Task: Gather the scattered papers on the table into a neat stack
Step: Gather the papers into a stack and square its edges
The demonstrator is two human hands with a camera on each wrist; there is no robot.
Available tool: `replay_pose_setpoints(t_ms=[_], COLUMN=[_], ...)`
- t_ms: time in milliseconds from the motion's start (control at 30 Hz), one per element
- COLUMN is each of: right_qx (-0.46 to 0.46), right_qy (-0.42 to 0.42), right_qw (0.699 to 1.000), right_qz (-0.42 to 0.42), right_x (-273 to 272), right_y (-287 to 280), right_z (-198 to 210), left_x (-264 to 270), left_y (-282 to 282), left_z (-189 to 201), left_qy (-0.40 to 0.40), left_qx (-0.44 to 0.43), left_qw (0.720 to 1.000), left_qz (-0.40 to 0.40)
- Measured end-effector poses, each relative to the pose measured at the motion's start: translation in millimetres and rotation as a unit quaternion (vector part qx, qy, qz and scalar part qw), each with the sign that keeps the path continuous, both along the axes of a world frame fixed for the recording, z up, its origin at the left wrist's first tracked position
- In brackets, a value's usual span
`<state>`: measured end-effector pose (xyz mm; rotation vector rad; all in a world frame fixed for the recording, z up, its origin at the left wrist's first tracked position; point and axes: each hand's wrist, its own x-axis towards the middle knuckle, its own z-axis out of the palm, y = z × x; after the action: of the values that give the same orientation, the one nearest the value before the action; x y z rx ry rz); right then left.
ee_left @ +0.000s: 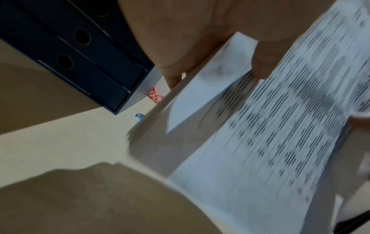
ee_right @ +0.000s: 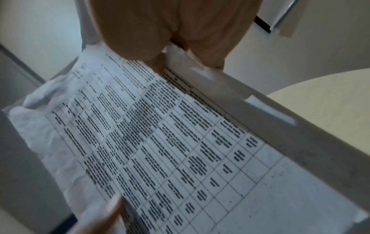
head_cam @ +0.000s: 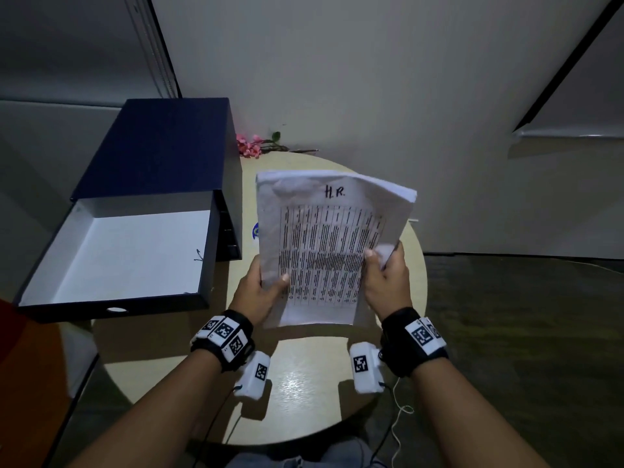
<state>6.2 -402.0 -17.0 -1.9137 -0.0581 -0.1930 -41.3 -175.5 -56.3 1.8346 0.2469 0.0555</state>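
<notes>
Nearest me, both hands hold a bundle of white printed paper sheets [head_cam: 324, 244] up off the round beige desk [head_cam: 304, 376]. The left hand [head_cam: 258, 292] has its grip pinching the lower left edge; the right hand [head_cam: 385, 282] pinches the right edge, thumb on top. The sheet edges look uneven, so I'd loosen both grips slightly and tap the bottom edge on the desk to square them. Farther off, to the left, stands an open dark blue cardboard box [head_cam: 135, 204].
</notes>
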Motion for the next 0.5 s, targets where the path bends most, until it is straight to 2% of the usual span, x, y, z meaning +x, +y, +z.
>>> replay_pose_setpoints(t_ms=[267,400,500], right_qx=[0.045,0.052,0.021], right_qy=[-0.010,0.013,0.065], right_qw=[0.998,0.998,0.997], right_qz=[0.035,0.013,0.038], right_x=[5,-1,-13], right_y=[5,6,3], right_z=[15,-5,-30], left_x=[2,2,4], left_y=[-8,-9,-6], left_z=[6,2,-10], left_qy=[-0.040,-0.034,-0.002], left_qx=[0.000,0.036,0.040], left_qw=[0.998,0.998,0.999], left_qz=[0.040,0.034,0.031])
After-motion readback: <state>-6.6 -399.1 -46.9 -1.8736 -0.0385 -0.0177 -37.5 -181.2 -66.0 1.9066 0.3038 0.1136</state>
